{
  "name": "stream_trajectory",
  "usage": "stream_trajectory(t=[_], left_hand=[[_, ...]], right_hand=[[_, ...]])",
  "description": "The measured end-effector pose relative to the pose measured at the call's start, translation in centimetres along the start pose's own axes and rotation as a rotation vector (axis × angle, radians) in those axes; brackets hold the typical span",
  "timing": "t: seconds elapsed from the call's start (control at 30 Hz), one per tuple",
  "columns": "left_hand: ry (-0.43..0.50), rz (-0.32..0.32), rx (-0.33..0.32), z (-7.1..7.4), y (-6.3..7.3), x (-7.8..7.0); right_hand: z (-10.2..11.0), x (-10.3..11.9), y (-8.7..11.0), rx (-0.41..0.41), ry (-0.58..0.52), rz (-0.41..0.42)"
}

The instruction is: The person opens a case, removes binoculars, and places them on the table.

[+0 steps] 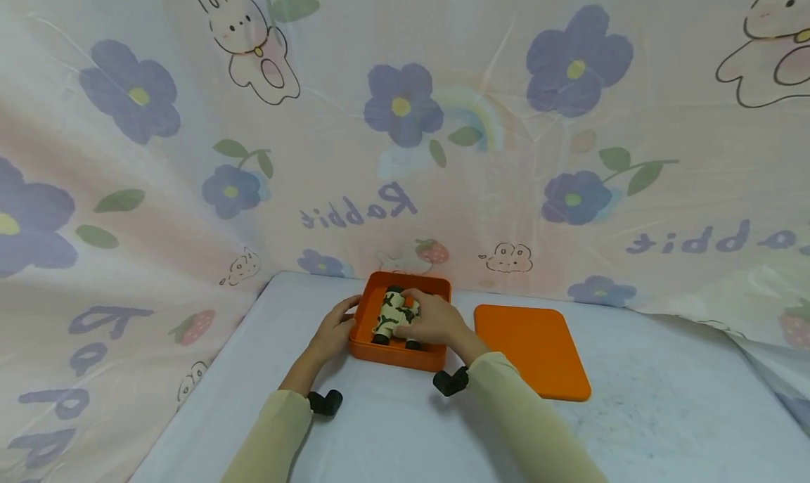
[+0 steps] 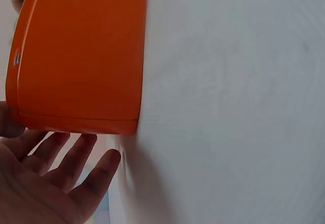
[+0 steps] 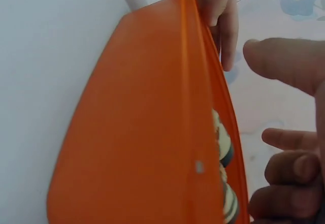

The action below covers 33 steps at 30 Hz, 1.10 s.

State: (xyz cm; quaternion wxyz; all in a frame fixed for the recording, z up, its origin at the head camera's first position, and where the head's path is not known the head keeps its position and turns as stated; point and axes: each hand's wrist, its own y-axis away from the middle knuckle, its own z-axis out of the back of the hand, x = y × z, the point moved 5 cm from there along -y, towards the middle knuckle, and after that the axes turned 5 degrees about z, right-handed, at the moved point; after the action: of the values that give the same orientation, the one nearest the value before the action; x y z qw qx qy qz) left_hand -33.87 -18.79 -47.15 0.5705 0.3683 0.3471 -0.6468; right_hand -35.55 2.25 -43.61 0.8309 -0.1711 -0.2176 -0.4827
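A cream toy animal [image 1: 391, 314] with dark green patches and black feet lies in an open orange box [image 1: 395, 356]. My right hand [image 1: 436, 320] is over the toy in the head view. From the right wrist, the thumb and fingers of the right hand [image 3: 289, 178] are apart above the rim, with nothing visible between them; part of the toy [image 3: 223, 142] shows inside. At the box's left side is my left hand [image 1: 330, 335]. The left wrist view shows the left hand [image 2: 56, 183] with its thumb at the rim and its fairly straight fingers along the outer wall.
A flat orange lid [image 1: 534, 349] lies on the white table [image 1: 664, 398], to the right of the box. Behind the table hangs a curtain [image 1: 468, 209] printed with flowers and rabbits. Each wrist bears a small black device, like the right one [image 1: 451, 382].
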Motion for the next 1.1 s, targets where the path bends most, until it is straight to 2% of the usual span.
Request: stream_trajectory(t=[0.6, 0.77, 1.1], left_hand=[[0.058, 0.113, 0.053, 0.2, -0.1, 0.7], [0.065, 0.115, 0.069, 0.3, 0.0, 0.6], [0.063, 0.120, 0.083, 0.3, 0.0, 0.6]], right_hand=[[-1.5, -0.2, -0.5, -0.040, 0.033, -0.058], [-1.8, -0.5, -0.9, -0.039, 0.048, -0.085], [-2.2, -1.0, -1.4, -0.023, 0.103, -0.084]])
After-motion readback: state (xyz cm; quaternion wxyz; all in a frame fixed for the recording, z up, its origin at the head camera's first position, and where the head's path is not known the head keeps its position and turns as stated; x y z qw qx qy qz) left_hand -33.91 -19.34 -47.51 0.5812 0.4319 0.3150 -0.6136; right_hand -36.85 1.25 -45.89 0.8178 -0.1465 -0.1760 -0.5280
